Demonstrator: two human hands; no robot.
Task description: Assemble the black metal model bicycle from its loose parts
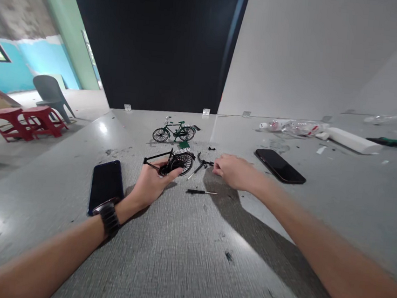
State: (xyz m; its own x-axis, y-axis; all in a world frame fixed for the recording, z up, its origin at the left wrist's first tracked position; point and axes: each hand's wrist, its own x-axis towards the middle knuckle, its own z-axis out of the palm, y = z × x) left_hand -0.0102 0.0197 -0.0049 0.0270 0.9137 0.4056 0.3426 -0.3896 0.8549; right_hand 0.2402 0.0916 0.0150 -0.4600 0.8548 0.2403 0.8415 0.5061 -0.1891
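Observation:
My left hand is closed round the rear of a black model bicycle frame, which has one spoked wheel and no front wheel. Right of it, my right hand has its fingers pressed together at the end of small black parts on the table; whatever is between the fingertips is hidden. A black screwdriver lies in front of both hands. Behind the frame stands a complete green model bicycle, with a small green piece near it.
A phone lies left beside my watch wrist, another phone at right. Clear plastic wrapping, a white block and a green-black tool lie at the back right. A black panel stands behind the table.

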